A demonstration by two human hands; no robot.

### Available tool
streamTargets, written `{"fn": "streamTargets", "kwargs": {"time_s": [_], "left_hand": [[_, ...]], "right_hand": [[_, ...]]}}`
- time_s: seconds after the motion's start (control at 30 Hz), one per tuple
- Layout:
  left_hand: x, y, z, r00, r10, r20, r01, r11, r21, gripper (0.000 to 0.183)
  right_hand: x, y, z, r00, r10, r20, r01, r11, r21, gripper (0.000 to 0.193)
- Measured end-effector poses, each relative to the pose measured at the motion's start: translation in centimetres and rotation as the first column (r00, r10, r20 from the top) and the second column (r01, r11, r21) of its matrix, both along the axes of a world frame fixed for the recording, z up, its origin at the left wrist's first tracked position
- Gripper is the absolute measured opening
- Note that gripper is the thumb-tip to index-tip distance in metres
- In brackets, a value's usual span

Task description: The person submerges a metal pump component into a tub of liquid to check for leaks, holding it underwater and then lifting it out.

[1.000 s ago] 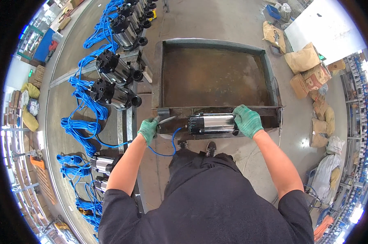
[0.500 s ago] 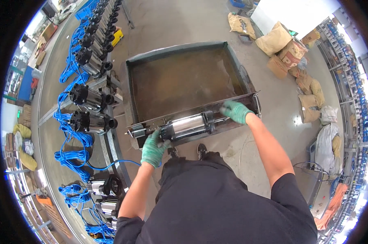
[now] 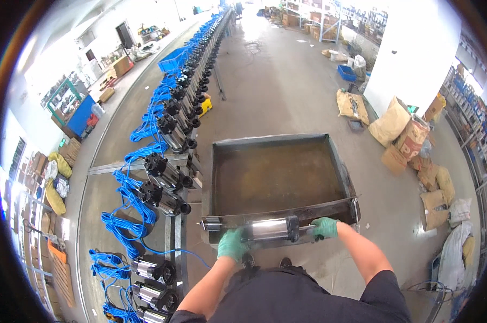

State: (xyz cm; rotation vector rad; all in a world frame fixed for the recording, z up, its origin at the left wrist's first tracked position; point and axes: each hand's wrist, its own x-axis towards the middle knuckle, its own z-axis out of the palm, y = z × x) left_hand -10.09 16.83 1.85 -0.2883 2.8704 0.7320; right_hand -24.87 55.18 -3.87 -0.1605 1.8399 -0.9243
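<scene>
A submersible pump [image 3: 269, 229] with a shiny steel body and black ends lies sideways along the near ledge of a metal water tank [image 3: 270, 138]. My left hand [image 3: 231, 245], in a green glove, is closed around its left end; the fingertips are partly hidden. At the pump's right end, my right hand [image 3: 324, 228], also gloved in green, is closed at a thin metal rod that points toward the pump. A small dark part shows beneath those fingers. Left of the pump, a short metal cylinder [image 3: 211, 224] sits on the tank's corner.
Left of the tank, a long bench [image 3: 114, 167] carries a row of similar pumps [image 3: 165, 172] with coiled blue cables [image 3: 126, 226]. Paper sacks [image 3: 389, 123] lie on the floor at the right. A yellow object [image 3: 204, 106] and a blue crate [image 3: 347, 72] stand farther off.
My right hand has gone from raised and apart near the tank's right corner to closing at the rod. My left hand has shifted onto the pump's left end. The view has tilted up.
</scene>
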Motion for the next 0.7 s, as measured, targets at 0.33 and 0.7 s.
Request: {"fn": "streamTargets", "kwargs": {"time_s": [0.33,0.7], "left_hand": [[-0.6,1.0,0.7,0.998,-0.007,0.061,0.008,1.0,-0.018,0.063],[-0.6,0.9,0.2,0.997,-0.02,0.071,0.022,0.999,-0.025,0.075]], "right_hand": [[1.6,0.1,-3.1,0.966,-0.231,-0.119,0.234,0.972,0.012,0.059],[0.4,0.9,-1.6,0.969,-0.101,0.226,0.225,0.744,-0.629,0.043]]}}
